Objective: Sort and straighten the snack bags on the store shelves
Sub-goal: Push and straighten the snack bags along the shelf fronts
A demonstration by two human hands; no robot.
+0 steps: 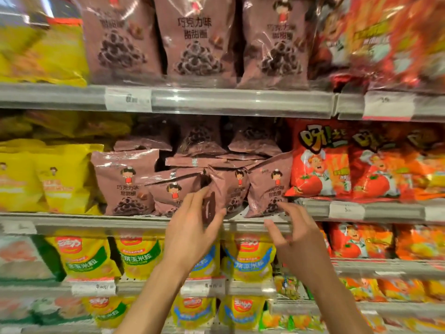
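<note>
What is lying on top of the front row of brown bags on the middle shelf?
More brown bags lie flat and askew across the front row, with others slumped behind them. How deep the pile goes is hidden in shadow under the upper shelf.

Bright, even store light; glare streaks on the top bags [197, 37]; edges smear with motion blur and bend.

You see glossy plastic film on the brown bags [125, 182], crinkled and catching glare. The orange bags [320, 165] shine the same way. The shelf edge [216, 102] carries clear, smooth plastic strips over matt paper tags [128, 99].
</note>
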